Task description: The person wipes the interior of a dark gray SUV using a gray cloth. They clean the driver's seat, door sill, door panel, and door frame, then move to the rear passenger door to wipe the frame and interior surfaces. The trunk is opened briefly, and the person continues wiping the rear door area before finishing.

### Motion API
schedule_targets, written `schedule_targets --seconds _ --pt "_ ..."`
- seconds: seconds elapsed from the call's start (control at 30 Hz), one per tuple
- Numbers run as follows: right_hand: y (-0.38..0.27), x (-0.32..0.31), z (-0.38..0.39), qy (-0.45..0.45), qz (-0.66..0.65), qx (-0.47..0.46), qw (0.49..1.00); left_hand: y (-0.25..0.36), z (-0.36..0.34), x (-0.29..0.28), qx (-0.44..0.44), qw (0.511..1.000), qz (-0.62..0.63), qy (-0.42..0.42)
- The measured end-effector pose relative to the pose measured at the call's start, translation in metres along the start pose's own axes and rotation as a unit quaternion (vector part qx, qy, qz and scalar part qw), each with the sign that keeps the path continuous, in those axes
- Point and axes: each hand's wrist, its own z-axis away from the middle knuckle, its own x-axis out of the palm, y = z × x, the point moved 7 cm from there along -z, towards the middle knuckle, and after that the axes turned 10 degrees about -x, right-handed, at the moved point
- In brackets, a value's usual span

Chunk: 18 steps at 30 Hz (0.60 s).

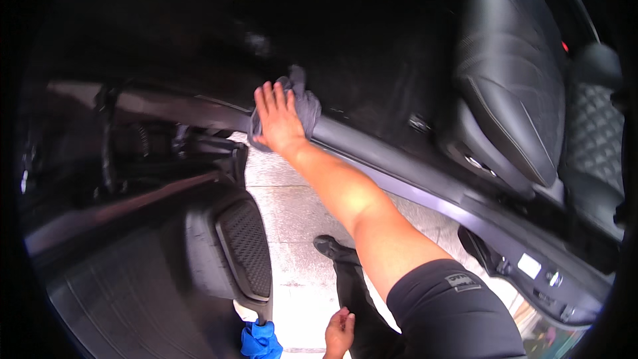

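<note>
My right hand [279, 116] lies with fingers stretched out on a crumpled grey cloth [306, 104], pressing it against a car's dark door sill [372, 149], beside a glossy black interior surface [359, 40]. My left hand [340, 332] hangs low at the bottom centre, fingers curled toward the thumb; whatever is inside them, if anything, is hidden. A blue cloth [259, 339] hangs from the lower end of the open door panel [133, 272], left of that hand.
A black leather seat [505, 73] is at the right, with a quilted seat [595, 133] beside it. A speaker grille [242, 246] sits on the door. Below, pale paving [292, 213] shows around my dark shoe [327, 246].
</note>
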Motion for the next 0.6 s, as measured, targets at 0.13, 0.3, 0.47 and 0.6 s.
schedule_targets --seconds 0.13,0.3,0.47,0.6 --pt "0.032 0.008 0.075 0.081 0.009 0.002 0.997 -0.002 -0.003 -0.022 0.019 0.999 0.027 0.034" --pt "0.077 0.002 0.165 0.069 0.033 0.038 0.996 -0.003 -0.006 -0.035 0.027 0.999 -0.022 0.005" --pt "0.151 -0.024 0.361 0.091 0.041 0.102 0.99 -0.031 -0.012 -0.04 -0.014 1.0 0.008 -0.017" --pt "0.173 -0.025 0.409 0.023 0.099 0.11 0.989 -0.055 -0.01 -0.036 0.037 0.999 -0.036 -0.004"
